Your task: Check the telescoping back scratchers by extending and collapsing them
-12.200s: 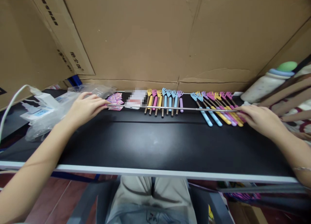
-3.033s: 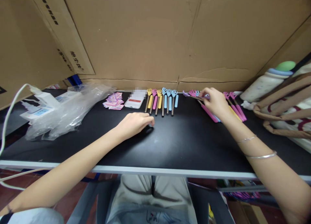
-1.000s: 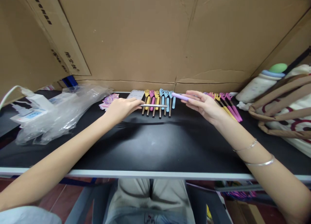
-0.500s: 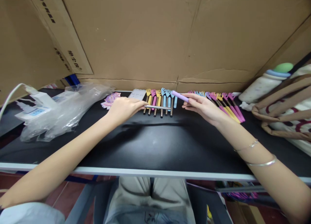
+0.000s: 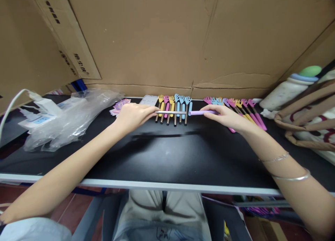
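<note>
My left hand (image 5: pixel 140 114) is closed on one end of a thin metal rod (image 5: pixel 172 112), which points right, held level above the table. A purple tube-shaped handle (image 5: pixel 200 112) is pinched in my right hand (image 5: pixel 222 116), its free end facing the rod's tip across a small gap. Behind the rod lies a row of hand-shaped back scratcher heads on dark metal rods (image 5: pixel 175 120), in yellow, pink and blue, with loose coloured handles (image 5: pixel 166 110) among them. To the right of my right hand lie several back scratchers with coloured handles (image 5: pixel 258 120).
A phone (image 5: pixel 149 100) and pink printed slips (image 5: pixel 120 105) lie at the back. Clear plastic bags (image 5: pixel 70 119) and a white power strip (image 5: pixel 39 119) occupy the left. At right stand a white bottle (image 5: pixel 285 91) and a fabric bag (image 5: pixel 311 122). Cardboard (image 5: pixel 157 42) walls the back.
My right hand has moved slightly right and levelled the purple handle, which was tilted, so that it lines up with the rod. My left hand has barely moved.
</note>
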Demonstrator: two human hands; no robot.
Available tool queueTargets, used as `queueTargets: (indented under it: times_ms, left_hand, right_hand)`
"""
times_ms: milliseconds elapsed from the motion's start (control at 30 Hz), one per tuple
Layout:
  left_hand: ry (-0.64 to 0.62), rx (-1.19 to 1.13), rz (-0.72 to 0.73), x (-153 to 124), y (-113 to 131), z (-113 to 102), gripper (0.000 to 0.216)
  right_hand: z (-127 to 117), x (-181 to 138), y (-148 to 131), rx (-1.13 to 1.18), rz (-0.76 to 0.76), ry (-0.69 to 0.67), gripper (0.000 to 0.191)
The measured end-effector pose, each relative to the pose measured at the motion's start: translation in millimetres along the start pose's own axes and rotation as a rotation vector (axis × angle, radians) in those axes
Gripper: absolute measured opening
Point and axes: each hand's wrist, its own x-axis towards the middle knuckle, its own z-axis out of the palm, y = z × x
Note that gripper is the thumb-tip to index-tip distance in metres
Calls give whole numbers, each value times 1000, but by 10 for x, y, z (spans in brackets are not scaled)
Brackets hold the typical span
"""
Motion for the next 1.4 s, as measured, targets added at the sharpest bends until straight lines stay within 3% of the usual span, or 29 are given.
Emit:
queueTargets:
  times_ms: [300,933,1167,1400]
  left_hand:
    - [15,-61,26,2,2,11,33]
    - [41,-105,46,-8,24,73,36]
    - [64,-135,39,-12,10,88,36]
    - [86,-138,53,-4,14,83,37]
  right_hand:
    - [-12,-25,-52,133,-14,-167,37]
    - [2,-49,-54,73,-26,-151,35]
    - [-2,-61,-96,183,24,-252,36]
    - [-37,-82,-158,103,20,-279,41]
